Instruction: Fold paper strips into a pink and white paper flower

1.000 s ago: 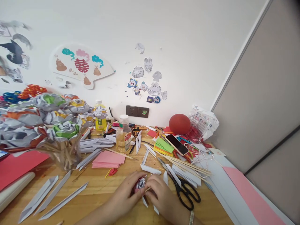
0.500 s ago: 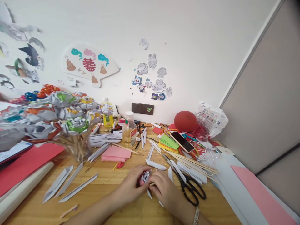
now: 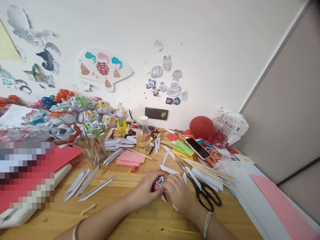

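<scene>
My left hand (image 3: 147,188) curls around a small paper flower (image 3: 159,182) with white-grey folds in its middle and a pink outside. Against the flower's right side, my right hand (image 3: 178,190) has its fingers pressed together. They pinch a thin wooden stick, which they now almost wholly hide. Narrow folded white paper strips (image 3: 170,170) lie just beyond the hands, and other strip ends show below them. Black-handled scissors (image 3: 208,196) rest to the right of my right hand.
Left stand paper flowers (image 3: 93,128) on sticks in a clear container (image 3: 93,153). Folded strips (image 3: 96,188) and pink paper squares (image 3: 130,156) lie nearer. A glue bottle (image 3: 143,136), phone (image 3: 198,148), wooden sticks (image 3: 207,166), red balloon (image 3: 201,127) and white sheets (image 3: 250,193) fill the back and right.
The view has shifted, so the scene sits further right and slightly higher. Both hands stay at the flower. My right fingers now cover the stick tip that showed before.
</scene>
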The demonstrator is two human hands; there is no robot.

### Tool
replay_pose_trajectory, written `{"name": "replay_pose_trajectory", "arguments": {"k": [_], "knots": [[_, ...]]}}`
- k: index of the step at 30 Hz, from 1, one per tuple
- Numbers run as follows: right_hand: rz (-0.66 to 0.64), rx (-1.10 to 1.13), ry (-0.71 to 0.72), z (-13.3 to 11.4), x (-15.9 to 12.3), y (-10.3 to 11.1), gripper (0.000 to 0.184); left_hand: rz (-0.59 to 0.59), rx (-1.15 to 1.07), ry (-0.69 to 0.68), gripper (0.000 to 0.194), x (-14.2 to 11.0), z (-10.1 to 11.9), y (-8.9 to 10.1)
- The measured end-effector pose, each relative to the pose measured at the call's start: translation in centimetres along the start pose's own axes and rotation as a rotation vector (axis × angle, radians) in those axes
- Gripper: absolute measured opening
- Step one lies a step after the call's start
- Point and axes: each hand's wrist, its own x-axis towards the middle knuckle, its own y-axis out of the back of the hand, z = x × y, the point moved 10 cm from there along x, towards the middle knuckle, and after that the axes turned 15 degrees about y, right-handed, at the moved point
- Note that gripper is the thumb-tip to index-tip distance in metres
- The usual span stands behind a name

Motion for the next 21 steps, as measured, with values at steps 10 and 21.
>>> {"name": "replay_pose_trajectory", "arguments": {"k": [10, 21], "knots": [[-0.028, -0.03, 0.036, -0.3, 0.4, 0.5, 0.022, 0.013, 0.019, -0.032, 0.042, -0.1, 0.3, 0.0], [-0.076, -0.079, 0.013, 1.1, -0.6, 0.1, 0.009, 0.02, 0.047, -0.079, 0.033, -0.2, 0.6, -0.3]]}}
